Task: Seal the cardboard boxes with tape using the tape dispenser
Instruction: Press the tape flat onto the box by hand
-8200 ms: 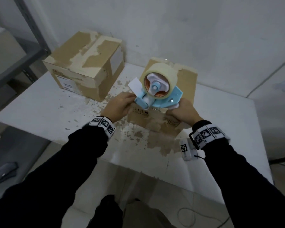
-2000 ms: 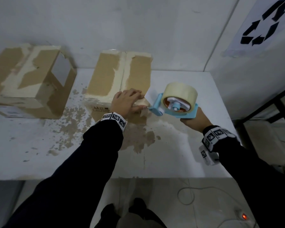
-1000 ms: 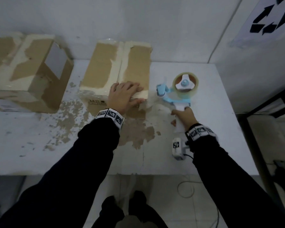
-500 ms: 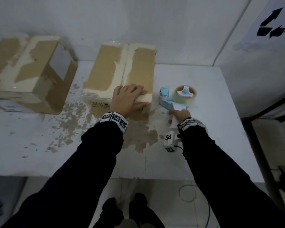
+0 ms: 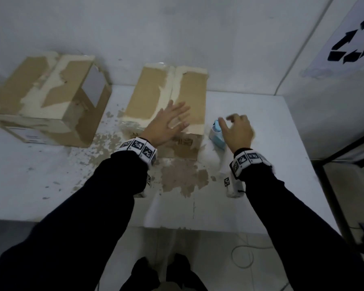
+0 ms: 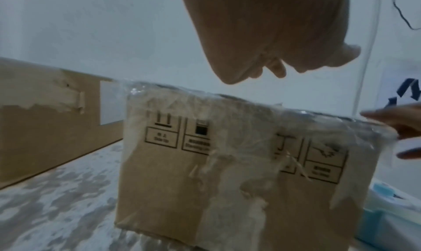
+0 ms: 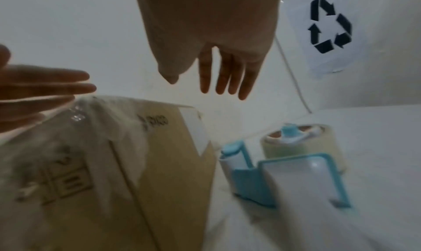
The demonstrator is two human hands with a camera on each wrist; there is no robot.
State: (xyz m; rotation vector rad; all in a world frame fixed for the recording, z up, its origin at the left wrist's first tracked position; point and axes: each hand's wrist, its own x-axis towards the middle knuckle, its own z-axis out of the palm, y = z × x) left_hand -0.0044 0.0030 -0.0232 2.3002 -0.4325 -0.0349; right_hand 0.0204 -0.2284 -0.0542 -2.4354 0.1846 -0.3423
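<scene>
The middle cardboard box (image 5: 147,95) lies on the white table (image 5: 29,181), its top seam and near edge covered with clear tape. My left hand (image 5: 177,116) is spread flat over the near end of the box top; the left wrist view shows the palm (image 6: 273,38) a little above the box (image 6: 239,164). The blue tape dispenser (image 5: 216,135) stands on the table just right of the box, holding a beige tape roll (image 7: 303,143). My right hand (image 5: 229,122) hovers over the dispenser (image 7: 284,173) with straight fingers (image 7: 227,74), holding nothing.
A second, larger cardboard box (image 5: 44,97) sits at the back left against the wall. The tabletop has peeled brown patches (image 5: 181,179) in front of the middle box. A dark metal rack (image 5: 345,152) stands off the table's right side.
My right hand set the tape dispenser on the table beside the box, let go of it and lifted. My left hand stayed over the near end of the box, with fingers now spread.
</scene>
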